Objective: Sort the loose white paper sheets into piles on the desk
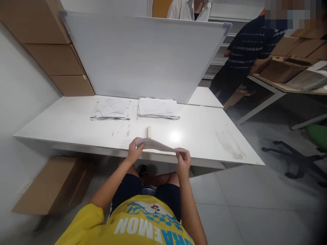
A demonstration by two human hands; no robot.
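Observation:
Between my two hands a sheet of paper is held up by its ends, tilted and slightly bowed, over the front edge of the white table. My left hand pinches its left end, and my right hand grips the right end. Whether it is one sheet or a few, I cannot tell. Just behind the paper stands a small pale block. Farther back lie a loose stack of printed papers on the left and a neater stack of papers beside it.
A large whiteboard stands across the table's back. Cardboard boxes are piled at the left, and another box is below the table. Behind the board are two people, one in a dark patterned shirt. A chair base is at right.

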